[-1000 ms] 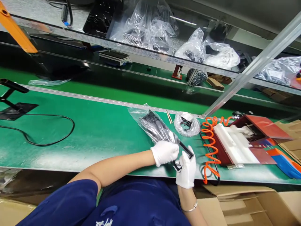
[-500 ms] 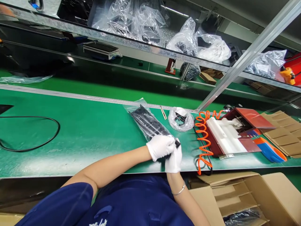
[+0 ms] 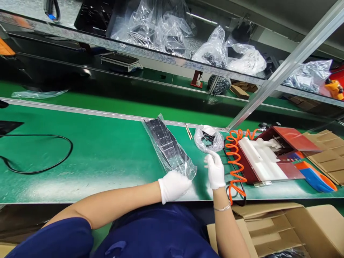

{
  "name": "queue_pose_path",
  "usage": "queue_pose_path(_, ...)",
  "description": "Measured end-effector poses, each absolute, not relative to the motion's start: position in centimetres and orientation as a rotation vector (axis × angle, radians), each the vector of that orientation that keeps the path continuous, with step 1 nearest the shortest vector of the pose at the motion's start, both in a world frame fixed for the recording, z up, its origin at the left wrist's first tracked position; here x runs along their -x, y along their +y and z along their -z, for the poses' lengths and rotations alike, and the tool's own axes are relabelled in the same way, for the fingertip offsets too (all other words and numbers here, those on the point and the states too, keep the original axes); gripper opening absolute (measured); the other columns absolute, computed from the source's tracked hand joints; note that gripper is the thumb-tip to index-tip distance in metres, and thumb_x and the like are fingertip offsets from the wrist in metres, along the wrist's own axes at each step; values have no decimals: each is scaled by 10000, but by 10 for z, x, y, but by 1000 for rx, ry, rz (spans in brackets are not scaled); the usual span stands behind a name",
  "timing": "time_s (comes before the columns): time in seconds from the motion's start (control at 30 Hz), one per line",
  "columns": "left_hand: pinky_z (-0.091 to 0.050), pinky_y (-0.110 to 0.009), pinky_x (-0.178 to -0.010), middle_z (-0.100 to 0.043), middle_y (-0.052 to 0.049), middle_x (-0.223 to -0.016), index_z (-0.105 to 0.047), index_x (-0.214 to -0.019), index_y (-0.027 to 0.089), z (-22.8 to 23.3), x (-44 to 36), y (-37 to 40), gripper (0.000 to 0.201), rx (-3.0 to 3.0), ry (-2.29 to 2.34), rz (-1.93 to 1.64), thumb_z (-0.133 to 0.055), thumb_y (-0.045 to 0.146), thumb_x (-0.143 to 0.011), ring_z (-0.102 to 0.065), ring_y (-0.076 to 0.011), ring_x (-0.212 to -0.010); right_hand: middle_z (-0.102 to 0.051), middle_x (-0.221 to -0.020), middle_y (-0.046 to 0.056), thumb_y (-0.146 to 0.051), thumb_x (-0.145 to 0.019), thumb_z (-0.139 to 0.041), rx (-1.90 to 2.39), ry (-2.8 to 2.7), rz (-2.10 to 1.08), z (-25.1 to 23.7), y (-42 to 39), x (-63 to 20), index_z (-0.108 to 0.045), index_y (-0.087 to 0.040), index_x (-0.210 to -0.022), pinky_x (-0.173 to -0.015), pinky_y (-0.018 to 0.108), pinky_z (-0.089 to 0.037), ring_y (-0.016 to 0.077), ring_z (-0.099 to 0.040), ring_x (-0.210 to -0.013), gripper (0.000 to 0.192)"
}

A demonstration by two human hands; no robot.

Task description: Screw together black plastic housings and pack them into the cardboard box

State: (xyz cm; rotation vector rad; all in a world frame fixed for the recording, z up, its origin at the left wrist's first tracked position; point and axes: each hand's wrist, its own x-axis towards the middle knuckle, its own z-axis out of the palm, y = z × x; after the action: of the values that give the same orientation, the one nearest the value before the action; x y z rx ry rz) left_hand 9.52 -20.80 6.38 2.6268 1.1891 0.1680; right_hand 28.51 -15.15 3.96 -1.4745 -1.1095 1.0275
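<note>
- Near the front edge of the green bench (image 3: 107,157), the person's left hand (image 3: 173,185), in a white glove, was closed on the near end of a clear plastic bag (image 3: 169,150) of long black parts.
- That bag lay flat on the bench, running from the left hand out toward 11 o'clock.
- At 2 o'clock from the left hand, the gloved right hand (image 3: 215,171) hovered over the bench with its fingers loosely spread, holding nothing that I could see.
- Just past the right hand's fingertips, at 12 o'clock, sat a small crumpled bag (image 3: 209,139) with dark pieces inside; hand and bag looked apart.
- At 3 o'clock from the right hand, an orange coiled hose (image 3: 235,161) ran beside a red fixture (image 3: 279,154) carrying a white block.
- At 5 o'clock from it, below the bench edge, stood an open cardboard box (image 3: 295,229).
- Far off at 9 o'clock, a black cable (image 3: 40,168) looped across the bench.
</note>
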Motion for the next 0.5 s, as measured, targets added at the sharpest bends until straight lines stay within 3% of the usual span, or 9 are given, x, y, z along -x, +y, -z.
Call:
queue_pose_path(0.07,-537,-356,-642,-741,-154,-717,-735,-747,125,-53,-96,-215,179,-2633,1157,-142,-604,62,-853,-761,-306,-719,-759,-1151,74,-522,-779,-751,1457,-1190,-1159,-45,-132,-274,-734,-203,-1198,-773,283,-568,173,-693,-942,526)
queue_pose_path(0.1,-533,-358,-646,-745,-163,-728,-737,-751,124,-49,-96,-218,207,-2629,1157,-138,-578,44,-856,-764,-308,-727,-772,-1090,75,-492,-729,-805,1445,-1235,-1255,-45,-123,-264,-761,-193,-1109,-748,278,-571,174,-701,-906,485)
queue_pose_path(0.2,-519,-368,-645,-746,-160,-741,-740,-751,146,-44,-93,-222,246,-2599,1172,-154,-545,102,-893,-755,-305,-718,-736,-765,50,-417,-637,-870,1400,-1332,-1513,-38,-105,-227,-753,-145,-828,-589,275,-540,157,-649,-636,352)
queue_pose_path(0.27,-513,-361,-650,-742,-129,-738,-724,-721,181,-44,-84,-224,263,-2581,1157,-173,-555,210,-921,-734,-277,-696,-667,-627,12,-390,-628,-850,1365,-1358,-1585,-37,-104,-211,-722,-137,-758,-514,268,-501,134,-566,-515,312)
queue_pose_path(0.33,-510,-340,-668,-716,-84,-699,-669,-655,211,-44,-67,-225,299,-2440,1145,-346,-567,307,-919,-697,-232,-668,-695,-684,1,-353,-651,-797,1321,-1363,-1551,-40,-112,-208,-754,-137,-908,-533,262,-517,120,-555,-527,338)
queue_pose_path(0.4,-509,-318,-690,-677,-52,-669,-612,-649,221,-44,-45,-222,336,-2213,1187,-602,-509,364,-935,-658,-195,-658,-774,-940,23,-289,-669,-743,1280,-1347,-1457,-47,-128,-217,-742,-169,-1190,-660,269,-578,125,-624,-668,535)
queue_pose_path(0.5,-526,-291,-694,-685,-50,-808,-618,-892,220,-47,-15,-199,283,-1664,1411,-1151,-459,447,-949,-658,-175,-737,-751,-1230,54,-207,-690,-690,1280,-1439,-1164,-50,-161,-244,-677,-234,-1396,-859,320,-604,173,-686,-908,707)
